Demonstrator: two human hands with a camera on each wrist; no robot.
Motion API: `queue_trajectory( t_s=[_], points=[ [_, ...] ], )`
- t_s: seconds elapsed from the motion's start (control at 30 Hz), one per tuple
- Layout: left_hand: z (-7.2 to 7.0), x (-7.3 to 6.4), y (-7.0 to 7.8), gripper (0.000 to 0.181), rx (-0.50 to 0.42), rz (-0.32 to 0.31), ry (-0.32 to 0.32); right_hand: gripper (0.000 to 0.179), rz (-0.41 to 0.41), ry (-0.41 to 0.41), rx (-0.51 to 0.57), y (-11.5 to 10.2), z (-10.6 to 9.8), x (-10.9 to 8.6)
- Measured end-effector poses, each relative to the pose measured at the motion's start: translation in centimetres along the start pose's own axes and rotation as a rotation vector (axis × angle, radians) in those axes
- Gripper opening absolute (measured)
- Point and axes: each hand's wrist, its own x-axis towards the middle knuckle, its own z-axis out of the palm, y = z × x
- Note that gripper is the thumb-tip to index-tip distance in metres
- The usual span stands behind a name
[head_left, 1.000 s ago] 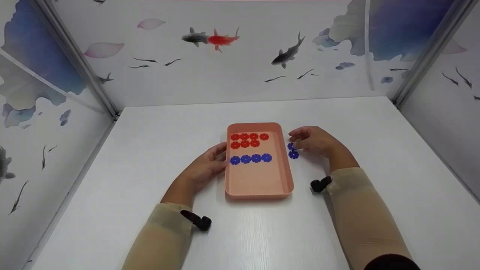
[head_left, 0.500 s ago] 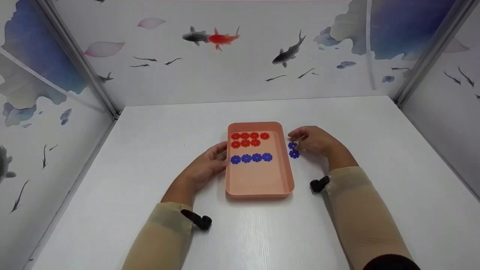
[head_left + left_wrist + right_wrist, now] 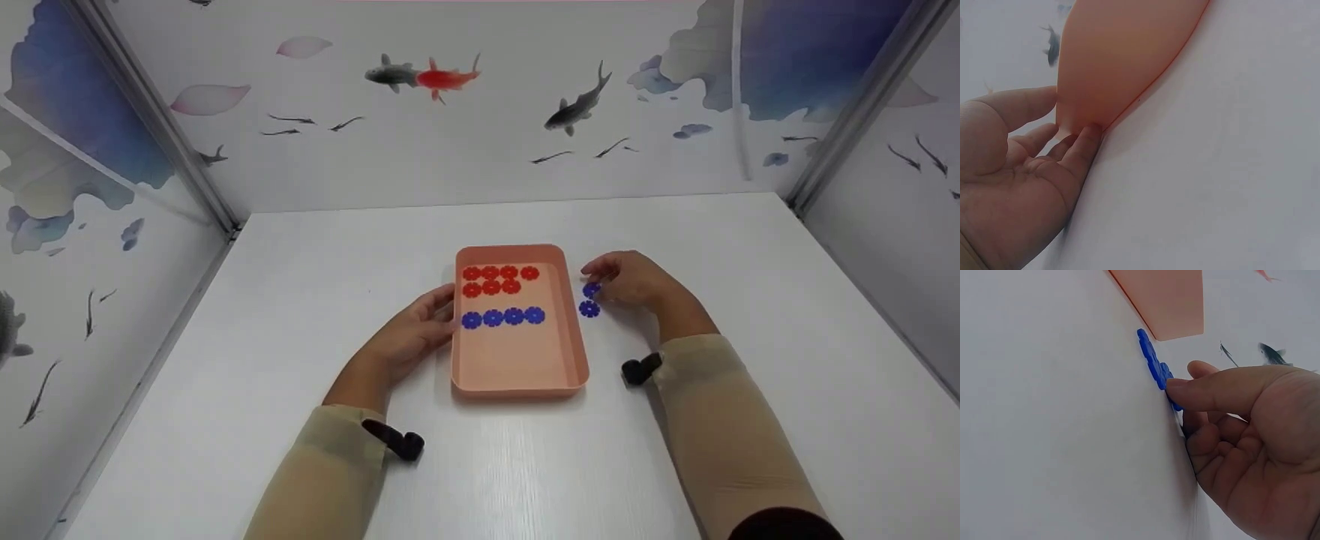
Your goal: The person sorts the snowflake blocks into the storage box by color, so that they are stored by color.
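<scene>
A shallow pink tray (image 3: 517, 360) stands on the white table. My left hand (image 3: 415, 330) rests against its left side, thumb and fingertips (image 3: 1090, 135) on the outer wall. Inside, several red flower-shaped discs (image 3: 490, 287) lie in two rows at the far end, with a row of blue flower-shaped discs (image 3: 513, 316) below them. Just right of the tray, my right hand (image 3: 630, 281) pinches one blue flower-shaped disc (image 3: 590, 289) at thumb and forefinger, partly hidden by the thumb. Another blue disc (image 3: 589, 308) lies right beside it, nearer me.
White panels printed with fish (image 3: 574, 109) and leaves stand at the back and both sides, joined by metal posts (image 3: 161, 124). Black wrist-camera mounts (image 3: 405, 446) sit at both sleeve cuffs. The tray's lower right corner (image 3: 581, 382) lies close to the right wrist.
The pinched blue disc and my right fingertips have shifted slightly right, away from the tray. The left hand and the discs inside the tray have stayed in place.
</scene>
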Motion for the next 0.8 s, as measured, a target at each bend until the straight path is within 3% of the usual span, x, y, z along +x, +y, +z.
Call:
queue_trajectory(
  t_s=[0.43, 0.63, 0.8],
  points=[
    [0.1, 0.0, 0.1, 0.08, 0.007, -0.013, 0.008, 0.037, 0.053, 0.013, 0.015, 0.2, -0.8, -0.2],
    [0.0, 0.0, 0.0, 0.079, -0.001, -0.006, 0.002, 0.037, 0.042, 0.015, 0.114, -0.3, -1.4, -0.5],
    [0.1, -0.1, 0.1, 0.079, -0.017, -0.016, 0.008, 0.04, -0.024, 0.029, 0.247, -1.7, -1.6, -1.1]
  ],
)
